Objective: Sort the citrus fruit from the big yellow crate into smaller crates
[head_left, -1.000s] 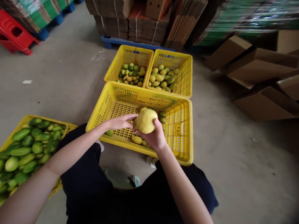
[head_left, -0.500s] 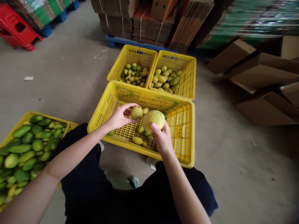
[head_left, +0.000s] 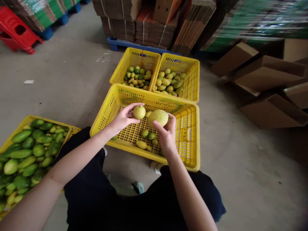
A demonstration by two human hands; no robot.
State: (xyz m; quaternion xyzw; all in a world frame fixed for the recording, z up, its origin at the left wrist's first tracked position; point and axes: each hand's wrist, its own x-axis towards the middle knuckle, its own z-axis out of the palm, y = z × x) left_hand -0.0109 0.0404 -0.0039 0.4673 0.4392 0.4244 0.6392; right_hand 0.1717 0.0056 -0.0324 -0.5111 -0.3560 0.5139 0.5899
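My left hand (head_left: 125, 118) is closed round a small round yellow-green fruit (head_left: 139, 112). Just to its right, my right hand (head_left: 166, 131) grips a larger pale yellow-green fruit (head_left: 158, 118). Both hands are above a big yellow crate (head_left: 194, 138) between my knees. Several green and yellow fruits lie on the crate's perforated bottom, among them a yellow fruit (head_left: 141, 144) and a green one (head_left: 151, 135).
Two yellow crates (head_left: 120, 65) (head_left: 195, 80) with fruit adjoin the near crate. Another crate (head_left: 72, 129) of green fruit stands at left. Cardboard boxes (head_left: 267, 72) lie right, a red stool (head_left: 18, 30) back left, bundled cardboard (head_left: 149, 32) behind.
Both held fruits have moved slightly up and away from me, and the smaller one has turned in my left hand. More green fruits show below them. The view has shifted slightly.
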